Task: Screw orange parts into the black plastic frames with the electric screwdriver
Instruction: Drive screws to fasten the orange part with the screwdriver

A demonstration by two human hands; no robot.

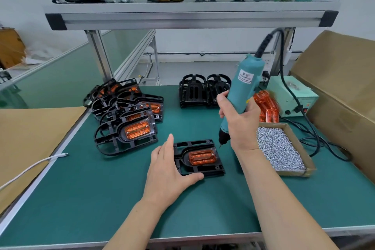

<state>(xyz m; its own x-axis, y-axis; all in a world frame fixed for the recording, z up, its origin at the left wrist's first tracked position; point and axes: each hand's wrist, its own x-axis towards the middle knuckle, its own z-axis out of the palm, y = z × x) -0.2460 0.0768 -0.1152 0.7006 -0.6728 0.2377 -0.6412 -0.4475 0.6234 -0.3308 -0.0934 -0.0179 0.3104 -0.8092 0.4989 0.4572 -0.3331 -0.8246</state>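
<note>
We work at a green-matted bench [101, 189] under an aluminium shelf [190, 19], with a white wall behind. Near the front middle of the surface lies a black frame [213, 169] with an orange part [202, 157] seated in it. Our left hand [168, 170] lies flat, fingers straight along the frame's left edge. Our right hand [241, 126] wraps the teal electric screwdriver [243, 87], its bit by the frame's far right corner. Finished frames [125, 119] pile far left, and a cardboard tray of screws [280, 148] sits toward the right edge.

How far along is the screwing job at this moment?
Looks done: the pile of frames with orange parts at left. In hand: the left hand steadies one frame, the right hand holds the screwdriver beside it. Left: empty frames, loose orange parts, a tray of screws.
</note>
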